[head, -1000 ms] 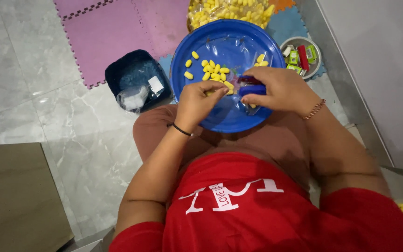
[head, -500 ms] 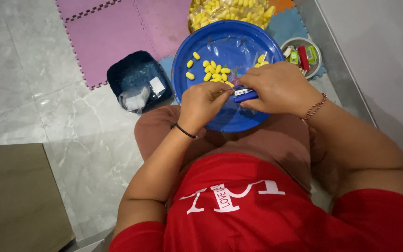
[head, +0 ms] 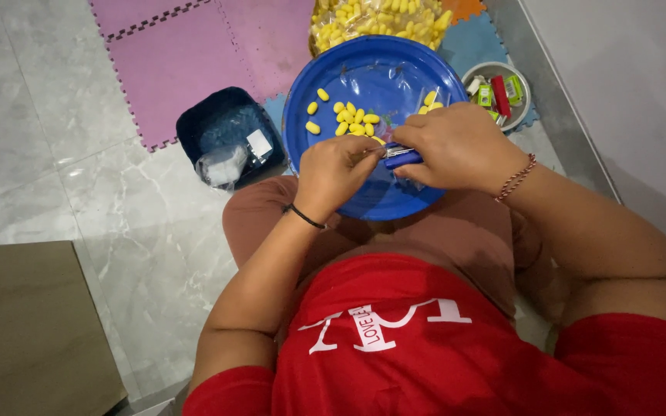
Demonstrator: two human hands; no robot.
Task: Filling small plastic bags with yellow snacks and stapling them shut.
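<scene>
Grey marble floor [head: 55, 177], pink foam mats [head: 186, 54]

A single head-worn camera looks almost straight down over the seated person's chest and lap onto the floor [head: 117, 223]. It sits close, so the red shirt [head: 425, 347] fills the lower frame, while the hands [head: 395, 158] and the blue plate [head: 333, 77] on the lap lie just above centre. Foam mats [head: 194, 54] run along the top edge and a wall [head: 626, 85] along the right.

Bright, even indoor light – soft glare on the blue plate [head: 425, 202] – sharp focus, slight wide-angle edge stretch.
</scene>
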